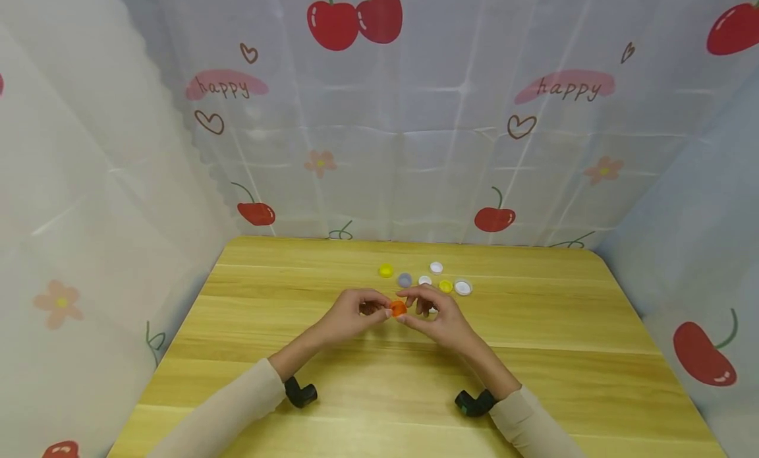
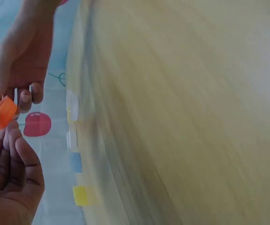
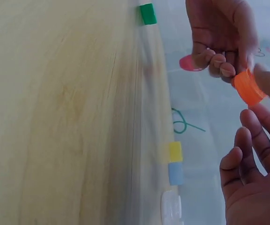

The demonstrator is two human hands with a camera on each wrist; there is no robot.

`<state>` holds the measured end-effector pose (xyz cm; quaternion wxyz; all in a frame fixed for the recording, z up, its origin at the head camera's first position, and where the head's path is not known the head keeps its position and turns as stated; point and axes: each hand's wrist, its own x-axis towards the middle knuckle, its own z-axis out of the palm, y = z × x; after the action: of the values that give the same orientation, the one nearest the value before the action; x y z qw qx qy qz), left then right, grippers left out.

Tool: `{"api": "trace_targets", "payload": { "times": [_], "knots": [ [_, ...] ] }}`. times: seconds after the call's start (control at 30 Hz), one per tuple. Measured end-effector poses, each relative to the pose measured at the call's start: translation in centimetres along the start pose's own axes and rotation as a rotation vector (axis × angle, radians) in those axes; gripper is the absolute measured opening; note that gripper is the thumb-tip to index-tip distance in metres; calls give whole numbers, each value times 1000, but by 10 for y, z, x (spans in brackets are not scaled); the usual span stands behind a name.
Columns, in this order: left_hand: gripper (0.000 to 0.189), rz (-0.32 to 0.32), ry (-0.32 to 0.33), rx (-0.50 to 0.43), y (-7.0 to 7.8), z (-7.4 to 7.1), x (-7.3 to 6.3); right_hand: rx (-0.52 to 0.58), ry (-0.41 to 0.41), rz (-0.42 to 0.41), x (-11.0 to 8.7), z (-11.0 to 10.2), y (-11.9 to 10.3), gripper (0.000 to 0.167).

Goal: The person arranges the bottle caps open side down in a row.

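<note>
In the head view an orange bottle cap [image 1: 398,308] is held just above the wooden table, between the fingertips of both hands. My left hand [image 1: 354,316] pinches its left side with thumb and forefinger. From the other side, my right hand [image 1: 439,318] has thumb and forefinger at the cap, its other fingers loosely bent. The right wrist view shows the cap [image 3: 249,88] tilted, with ridged sides. Behind the hands lie small caps: a yellow cap [image 1: 386,270], a grey-blue cap [image 1: 404,280] and several white ones, partly hidden by the right hand.
Another yellow cap [image 1: 445,286] and a larger white cap [image 1: 463,287] lie right of the group. A green cap [image 3: 149,14] shows in the right wrist view. Printed curtains [image 1: 391,181] enclose the table [image 1: 379,405] at the back and sides. Black wrist devices [image 1: 301,393] sit under both forearms.
</note>
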<state>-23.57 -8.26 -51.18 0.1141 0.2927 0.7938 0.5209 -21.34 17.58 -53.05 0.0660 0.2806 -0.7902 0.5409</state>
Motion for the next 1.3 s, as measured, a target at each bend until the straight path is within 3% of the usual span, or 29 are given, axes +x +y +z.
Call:
{"api": "trace_targets", "payload": {
  "times": [0.2,0.43,0.57,0.9,1.0,1.13,1.3],
  "knots": [
    [14,217,42,202,2,5,-3,131,-77,139,-2,-3,0,18],
    [18,504,158,468,8,6,-5,220,-179,184,-2,-5,0,29],
    [20,588,190,538,10,6,-4,256,-184,203,-2,-6,-1,28],
    [21,564,182,486,8,7,-5,328,-150,205,-1,-1,-1,29],
    [23,500,163,408,7,7,-7,324,-106,210,-1,1,-3,23],
    [27,352,148,246,6,8,-9,263,-27,142,-2,3,-3,13],
    [30,257,159,129,6,8,-10,187,30,57,-2,4,-4,23]
  ]
}}
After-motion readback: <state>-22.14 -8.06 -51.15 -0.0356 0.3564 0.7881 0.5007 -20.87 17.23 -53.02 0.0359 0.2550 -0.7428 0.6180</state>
